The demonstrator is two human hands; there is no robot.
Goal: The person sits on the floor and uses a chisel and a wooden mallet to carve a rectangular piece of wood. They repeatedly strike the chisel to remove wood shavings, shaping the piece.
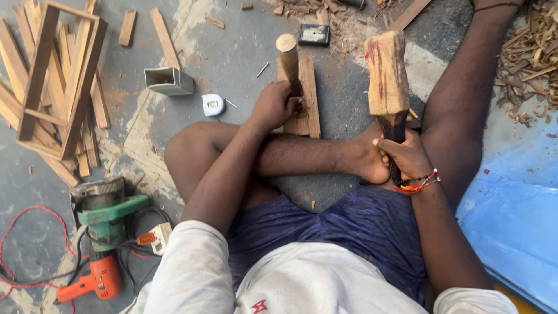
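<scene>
Head view: my left hand (273, 107) grips a wooden-handled chisel (288, 58) upright on a board (307, 96); my right hand (407, 156) clasps a wooden mallet (386, 72). An open grey box (168, 80) lies sideways near the tape measure (213, 104) on the concrete floor (232, 46), with wood scraps (526, 58) at the right.

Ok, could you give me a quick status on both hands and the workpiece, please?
Left hand gripping chisel, tip on wooden board. Right hand gripping wooden mallet, raised beside it. Nothing between mallet and chisel.
</scene>
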